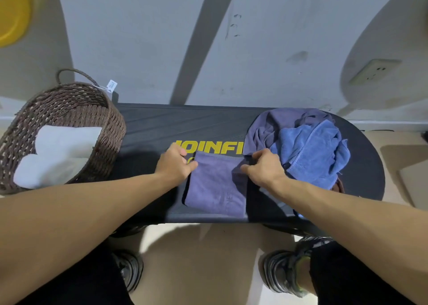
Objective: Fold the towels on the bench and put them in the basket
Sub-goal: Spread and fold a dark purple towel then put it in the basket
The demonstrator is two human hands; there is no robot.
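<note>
While two white towels (62,151) already lie folded inside the brown wicker basket (113,128) at the left of the frame, the job looks only partly done. A purple towel (215,186) lies flat on the black desk (150,128) at the centre, folded down to a compact rectangle; it still has to go into the basket, perhaps after one more fold.

Each hand has a grip on one of its far corners: the left hand (174,163) pinches the upper-left corner, and the right hand (264,168) is clamped on the upper-right corner, fingers curled over the edge.

Two more towels wait in a crumpled heap at the right end of the desk: a blue towel (312,151) lying on top of a second purple towel (273,124). Neither is folded, so by my reckoning roughly half the work remains.

Folded as it is, the centre towel has its long axis running from the top of the frame toward the bottom, tilted a little clockwise, with its near edge close to the desk's front edge.
</note>
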